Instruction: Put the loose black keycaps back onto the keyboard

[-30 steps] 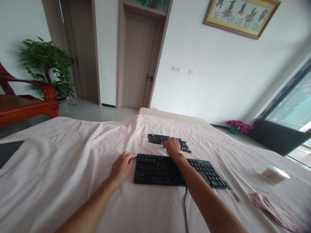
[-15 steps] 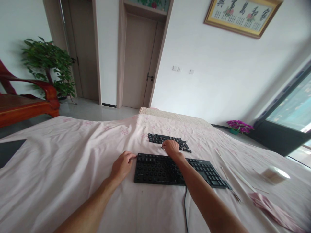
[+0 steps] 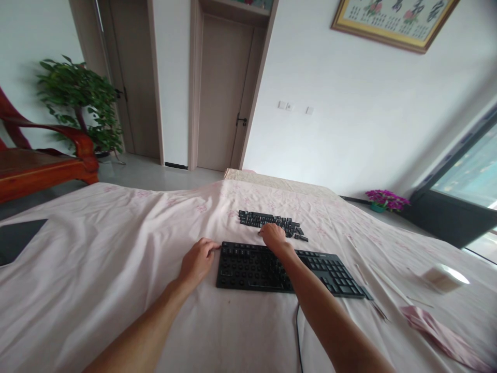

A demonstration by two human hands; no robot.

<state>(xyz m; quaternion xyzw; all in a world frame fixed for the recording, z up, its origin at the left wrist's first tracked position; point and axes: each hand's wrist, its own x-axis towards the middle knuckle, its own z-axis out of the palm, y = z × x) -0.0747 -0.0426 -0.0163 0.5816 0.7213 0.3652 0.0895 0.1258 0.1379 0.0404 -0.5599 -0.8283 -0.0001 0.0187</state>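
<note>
A black computer keyboard (image 3: 248,274) lies on the cloth in front of me, with most keycaps gone from its left part and the right-hand blocks still capped. My left hand (image 3: 200,259) is at its upper left corner, its curled fingers gripping the edge. Beyond the keyboard, loose black keycaps (image 3: 256,218) lie in rows. Over the near side of these rows is my right hand (image 3: 273,235), fingers bent and drawn together; what they hold, if anything, is hidden. My right forearm crosses above the keyboard.
A pink flowered cloth (image 3: 186,321) covers the surface. To the right lie thin sticks (image 3: 392,285), a roll of clear tape (image 3: 446,277) and a pink rag (image 3: 438,331). The keyboard cable (image 3: 298,336) runs toward me. A dark flat device (image 3: 21,241) lies far left.
The view has shifted slightly. Both hands keep nearly the same places, the left at the keyboard's corner and the right at the loose keycaps.
</note>
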